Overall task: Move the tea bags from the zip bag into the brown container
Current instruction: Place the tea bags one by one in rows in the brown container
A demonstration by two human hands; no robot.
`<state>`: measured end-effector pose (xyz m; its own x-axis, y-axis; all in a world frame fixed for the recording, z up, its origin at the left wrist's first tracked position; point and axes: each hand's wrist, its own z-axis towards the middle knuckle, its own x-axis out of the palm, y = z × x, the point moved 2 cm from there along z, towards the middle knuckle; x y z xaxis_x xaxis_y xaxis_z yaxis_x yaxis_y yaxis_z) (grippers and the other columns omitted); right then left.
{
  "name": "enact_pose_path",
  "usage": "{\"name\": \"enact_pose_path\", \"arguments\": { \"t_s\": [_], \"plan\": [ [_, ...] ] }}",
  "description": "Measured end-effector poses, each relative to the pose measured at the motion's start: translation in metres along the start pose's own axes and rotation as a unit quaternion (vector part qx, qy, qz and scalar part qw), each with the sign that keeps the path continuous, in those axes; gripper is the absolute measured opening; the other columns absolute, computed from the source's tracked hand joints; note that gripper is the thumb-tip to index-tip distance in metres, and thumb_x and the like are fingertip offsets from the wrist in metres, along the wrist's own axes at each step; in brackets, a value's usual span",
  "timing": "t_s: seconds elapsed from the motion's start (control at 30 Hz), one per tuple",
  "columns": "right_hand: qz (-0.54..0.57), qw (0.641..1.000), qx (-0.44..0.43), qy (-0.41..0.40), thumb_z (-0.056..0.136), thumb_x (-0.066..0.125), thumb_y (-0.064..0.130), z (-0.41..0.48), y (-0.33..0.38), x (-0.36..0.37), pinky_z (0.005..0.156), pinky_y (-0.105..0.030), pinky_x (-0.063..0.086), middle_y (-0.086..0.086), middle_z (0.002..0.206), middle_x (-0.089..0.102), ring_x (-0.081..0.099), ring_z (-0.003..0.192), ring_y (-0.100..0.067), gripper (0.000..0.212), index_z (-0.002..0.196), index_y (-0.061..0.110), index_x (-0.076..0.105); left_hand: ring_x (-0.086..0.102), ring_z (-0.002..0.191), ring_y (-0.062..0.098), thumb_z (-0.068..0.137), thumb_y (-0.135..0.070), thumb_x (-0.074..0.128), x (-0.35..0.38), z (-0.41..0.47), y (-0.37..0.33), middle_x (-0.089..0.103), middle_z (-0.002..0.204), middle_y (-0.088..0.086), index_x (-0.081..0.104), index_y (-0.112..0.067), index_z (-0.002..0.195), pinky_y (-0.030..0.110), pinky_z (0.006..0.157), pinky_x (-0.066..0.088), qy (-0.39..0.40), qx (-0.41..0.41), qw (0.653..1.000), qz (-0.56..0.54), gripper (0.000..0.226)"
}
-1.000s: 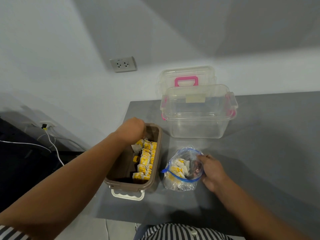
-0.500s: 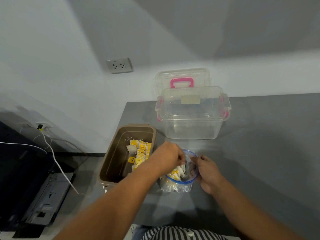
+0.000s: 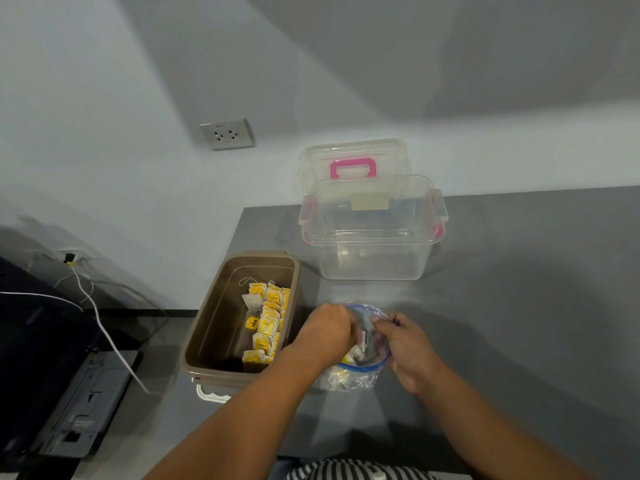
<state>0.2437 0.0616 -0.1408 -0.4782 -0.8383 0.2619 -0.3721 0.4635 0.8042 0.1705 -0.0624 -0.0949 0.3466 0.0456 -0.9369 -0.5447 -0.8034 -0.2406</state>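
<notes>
A clear zip bag [image 3: 360, 374] with a blue rim stands open on the grey table, with yellow-and-white tea bags inside. My left hand [image 3: 327, 332] reaches into its mouth with curled fingers; what they hold is hidden. My right hand [image 3: 407, 344] pinches the bag's right rim and keeps it open. Just left of the bag sits the brown container [image 3: 214, 327], with a row of yellow tea bags [image 3: 268, 322] along its right side.
A clear plastic box [image 3: 372, 237] with pink latches stands behind the bag, its lid with a pink handle [image 3: 352, 168] leaning on the wall. The table's left edge runs beside the brown container; cables and a dark device lie below it.
My left hand left the brown container, crossed right to the zip bag and now reaches deeper into it. My right hand stayed on the bag's rim.
</notes>
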Motion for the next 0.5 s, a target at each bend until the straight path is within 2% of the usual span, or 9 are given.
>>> {"name": "enact_pose_path", "arguments": {
  "t_s": [0.1, 0.2, 0.27, 0.4, 0.5],
  "plan": [
    [-0.003, 1.000, 0.001, 0.000, 0.097, 0.059, 0.005, 0.000, 0.000, 0.000, 0.077, -0.043, 0.058, -0.013, 0.080, 0.075, 0.072, 0.076, -0.028, 0.003, 0.097, 0.005, 0.062, 0.068, 0.087, 0.018, 0.090, -0.018, 0.060, -0.003, 0.002, 0.000, 0.073, 0.095, -0.001, 0.076, -0.023, 0.088, 0.033, 0.083, 0.056, 0.011, 0.013, 1.000, 0.022, 0.017],
    [0.001, 1.000, 0.002, 0.001, 0.097, 0.058, 0.003, -0.001, 0.001, 0.001, 0.077, -0.043, 0.058, -0.014, 0.081, 0.073, 0.070, 0.076, -0.028, 0.003, 0.097, 0.003, 0.061, 0.069, 0.088, 0.024, 0.089, -0.018, 0.060, 0.003, 0.001, -0.004, 0.073, 0.098, 0.005, 0.076, -0.022, 0.098, 0.035, 0.079, 0.058, 0.026, 0.008, 0.997, 0.067, 0.018],
    [0.003, 1.000, 0.003, 0.001, 0.096, 0.057, 0.002, -0.001, 0.001, 0.002, 0.071, -0.040, 0.058, -0.011, 0.075, 0.072, 0.069, 0.069, -0.026, 0.004, 0.094, 0.004, 0.059, 0.069, 0.090, 0.025, 0.090, -0.016, 0.057, 0.008, 0.000, -0.005, 0.072, 0.099, 0.005, 0.075, -0.020, 0.101, 0.035, 0.077, 0.057, 0.036, -0.006, 0.996, 0.085, 0.021],
    [-0.001, 1.000, 0.004, -0.009, 0.096, 0.056, 0.001, 0.000, 0.000, 0.003, 0.062, -0.034, 0.053, -0.003, 0.060, 0.067, 0.066, 0.056, -0.018, 0.012, 0.086, 0.007, 0.056, 0.069, 0.088, 0.023, 0.090, -0.018, 0.058, 0.003, -0.001, -0.004, 0.073, 0.096, 0.004, 0.076, -0.019, 0.099, 0.033, 0.079, 0.058, 0.011, 0.000, 0.999, 0.051, 0.020],
    [-0.007, 1.000, 0.008, -0.016, 0.098, 0.056, 0.004, 0.000, -0.001, 0.002, 0.069, -0.039, 0.056, -0.008, 0.068, 0.068, 0.066, 0.064, -0.022, 0.012, 0.086, 0.007, 0.057, 0.068, 0.081, 0.014, 0.086, -0.021, 0.065, -0.009, -0.007, -0.005, 0.074, 0.089, -0.004, 0.078, -0.022, 0.088, 0.030, 0.081, 0.056, -0.023, 0.009, 0.999, -0.039, 0.013]
  ]
}}
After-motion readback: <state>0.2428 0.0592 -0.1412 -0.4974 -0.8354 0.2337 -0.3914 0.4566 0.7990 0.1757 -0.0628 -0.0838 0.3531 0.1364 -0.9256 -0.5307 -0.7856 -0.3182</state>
